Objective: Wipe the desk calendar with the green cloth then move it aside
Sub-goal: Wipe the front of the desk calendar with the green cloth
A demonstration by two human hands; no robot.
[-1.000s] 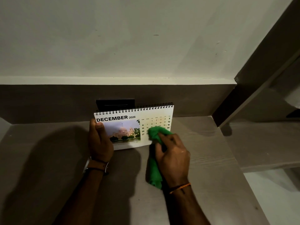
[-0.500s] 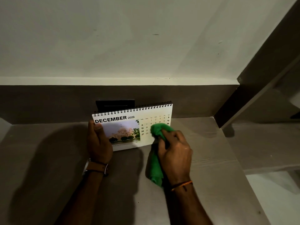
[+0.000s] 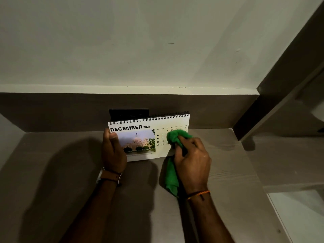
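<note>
A white spiral-bound desk calendar (image 3: 140,137) marked DECEMBER 2026 stands on the grey desk (image 3: 52,172) near the back wall. My left hand (image 3: 114,151) grips its left edge, thumb on the front page. My right hand (image 3: 192,158) holds a bunched green cloth (image 3: 177,135) and presses it against the date grid on the calendar's right side. The loose end of the cloth hangs down below my palm to the desk. Part of the date grid is hidden by the cloth.
A black box-like object (image 3: 128,114) sits behind the calendar against the brown back panel. A dark vertical divider (image 3: 249,116) borders the desk on the right, with a lower shelf (image 3: 284,158) beyond it.
My right hand and the green cloth have slid up and to the right across the date grid. The left hand keeps its hold on the calendar's left edge.
</note>
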